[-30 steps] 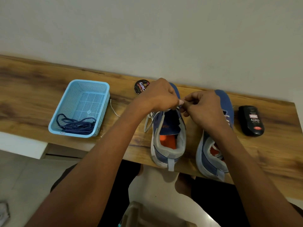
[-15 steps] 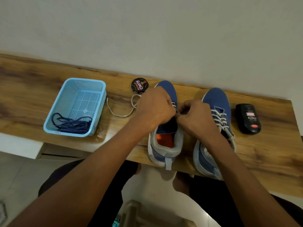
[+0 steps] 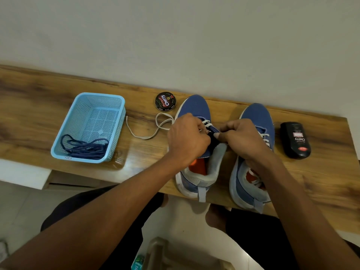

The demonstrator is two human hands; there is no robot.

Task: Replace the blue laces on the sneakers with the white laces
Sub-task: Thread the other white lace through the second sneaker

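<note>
Two blue sneakers stand side by side on the wooden shelf point(image 3: 39, 114), toes toward the wall. On the left sneaker point(image 3: 194, 108) a white lace point(image 3: 148, 136) is threaded through the front eyelets, and its loose end trails left across the wood. My left hand point(image 3: 187, 139) curls over that shoe's left eyelet row and grips the lace there. My right hand point(image 3: 241, 137) pinches the lace at the shoe's tongue. The right sneaker point(image 3: 257, 115) carries white lacing, partly hidden by my right wrist. Blue laces point(image 3: 85, 148) lie bundled in a light blue basket point(image 3: 97, 98).
A round black shoe polish tin point(image 3: 165, 101) sits behind the left sneaker near the wall. A black liquid polish bottle point(image 3: 295, 140) lies right of the right sneaker. The shelf's front edge runs under the shoe heels, which overhang it.
My hands came down from above the left sneaker onto its eyelets. The white lace's loose end now lies slack in a loop on the wood at the left.
</note>
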